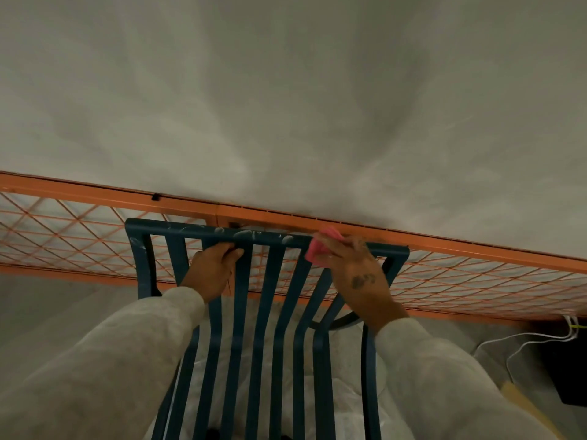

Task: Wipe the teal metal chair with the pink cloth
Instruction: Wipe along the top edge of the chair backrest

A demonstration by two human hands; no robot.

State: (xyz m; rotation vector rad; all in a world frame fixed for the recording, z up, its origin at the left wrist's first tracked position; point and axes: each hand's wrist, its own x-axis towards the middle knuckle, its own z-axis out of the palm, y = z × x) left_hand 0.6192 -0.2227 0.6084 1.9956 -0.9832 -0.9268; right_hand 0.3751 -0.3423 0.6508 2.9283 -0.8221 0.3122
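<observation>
The teal metal chair (260, 300) stands with its slatted back toward the person, close against an orange wire-mesh panel (63, 230) that leans on a pale grey wall (286, 90). White smears mark the chair's top rail left of centre. The left hand (212, 268) is curled around one of the vertical slats just under the top rail, fingers wrapped closed on it. The right hand (355, 268) presses the bunched pink cloth (320, 246) onto the top rail near its right end, fingers closed over the fabric. Both sleeves are light grey. White cables (521, 341) trail across the floor at the right, beside what seems to be a dark box, though that corner is dim
</observation>
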